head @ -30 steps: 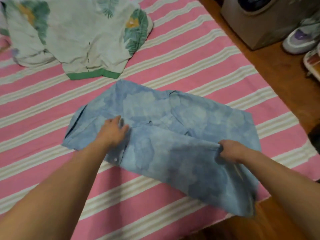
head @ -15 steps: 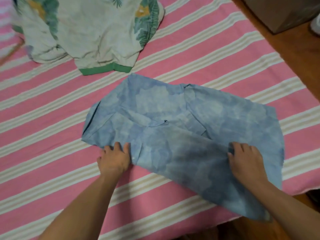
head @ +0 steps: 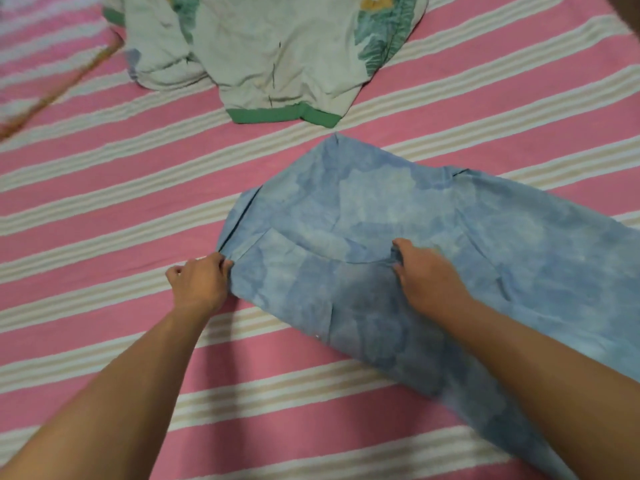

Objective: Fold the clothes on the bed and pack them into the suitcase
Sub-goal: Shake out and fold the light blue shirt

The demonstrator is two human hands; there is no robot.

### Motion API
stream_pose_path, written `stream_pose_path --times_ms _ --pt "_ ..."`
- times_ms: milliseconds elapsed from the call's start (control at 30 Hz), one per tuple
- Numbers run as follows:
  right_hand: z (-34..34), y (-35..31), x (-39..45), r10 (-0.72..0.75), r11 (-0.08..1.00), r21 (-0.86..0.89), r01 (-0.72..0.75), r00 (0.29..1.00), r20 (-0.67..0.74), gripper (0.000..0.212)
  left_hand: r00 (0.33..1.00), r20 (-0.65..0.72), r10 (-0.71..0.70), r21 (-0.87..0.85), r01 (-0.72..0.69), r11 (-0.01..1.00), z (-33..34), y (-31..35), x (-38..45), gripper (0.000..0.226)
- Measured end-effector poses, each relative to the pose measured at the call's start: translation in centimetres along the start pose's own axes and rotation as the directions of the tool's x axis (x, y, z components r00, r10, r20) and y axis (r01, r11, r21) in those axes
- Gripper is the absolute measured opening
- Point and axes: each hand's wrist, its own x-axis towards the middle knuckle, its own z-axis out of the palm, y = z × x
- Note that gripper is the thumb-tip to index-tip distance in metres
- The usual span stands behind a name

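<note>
A pale blue mottled shirt (head: 374, 216) lies partly folded across the pink striped bed (head: 104, 209), running from the centre to the right edge. My left hand (head: 199, 282) pinches the shirt's left corner at its folded edge. My right hand (head: 427, 275) rests on the middle of the shirt, its fingers curled into a fold of the cloth. A white garment with green leaf print and green hems (head: 277, 57) lies crumpled at the top of the view, apart from the blue shirt. No suitcase is in view.
The bed sheet has pink and cream stripes running diagonally. A blurred thin brownish strip (head: 52, 95) crosses the sheet at the upper left. The bed's near edge is out of view.
My left hand slid to the shirt's left corner and pinched it. My right hand moved from the shirt's right part to its middle. The view shifted left, so the floor dropped out of sight.
</note>
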Motion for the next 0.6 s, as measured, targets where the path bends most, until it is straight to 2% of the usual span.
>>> stream_pose_path --times_ms 67,167,233,267,333,367,433,467,500,533,600 --pt "1.0 -0.3 0.0 -0.02 0.998 -0.054 0.022 0.999 0.038 0.021 1.0 -0.004 0.0 0.066 0.0 0.998 0.1 -0.7 0.1 0.026" --pt "1.7 -0.3 0.4 0.033 0.998 -0.049 -0.03 0.997 0.063 0.021 0.978 -0.209 0.019 -0.046 -0.029 0.999 0.0 1.2 -0.3 0.021" --pt "1.4 0.0 0.1 0.09 0.996 0.0 -0.09 0.996 0.026 0.028 0.915 -0.362 0.18 -0.116 -0.236 0.965 -0.1 4.0 -0.4 0.034" --pt "1.1 0.3 -0.6 0.103 0.995 0.009 -0.103 0.995 -0.012 0.033 0.875 -0.36 0.325 -0.103 -0.383 0.918 -0.1 5.6 -0.2 0.044" --pt "0.4 1.5 -3.1 0.084 0.996 -0.006 -0.085 0.994 -0.075 0.037 0.756 -0.242 0.608 -0.009 -0.629 0.777 -0.6 8.4 0.8 0.063" --pt "0.1 2.3 -4.4 0.073 0.997 -0.022 -0.075 0.995 -0.071 0.037 0.673 -0.163 0.721 0.049 -0.725 0.687 -0.9 9.6 1.6 0.067" --pt "-0.7 4.5 -6.4 0.056 0.997 -0.053 -0.057 0.998 -0.019 0.034 0.494 0.007 0.869 0.159 -0.859 0.487 -1.7 11.2 2.9 0.065" --pt "-1.2 5.4 -6.9 0.052 0.997 -0.059 -0.051 0.999 0.009 0.028 0.429 0.084 0.899 0.199 -0.892 0.406 -2.1 11.6 3.3 0.064" --pt "-1.9 5.9 -7.2 0.047 0.997 -0.06 -0.046 0.999 0.019 0.019 0.399 0.149 0.905 0.226 -0.905 0.362 -2.3 11.8 3.5 0.065" --pt "-2.6 6.2 -7.4 0.023 0.998 -0.056 -0.023 1.0 0.015 0.014 0.399 0.207 0.893 0.237 -0.906 0.35 -2.7 11.8 3.3 0.067" --pt "-4.2 5.7 -8.1 -0.104 0.992 -0.081 0.101 0.994 -0.038 0.023 0.413 0.33 0.849 0.217 -0.908 0.358 -3.8 11.6 2.5 0.075"
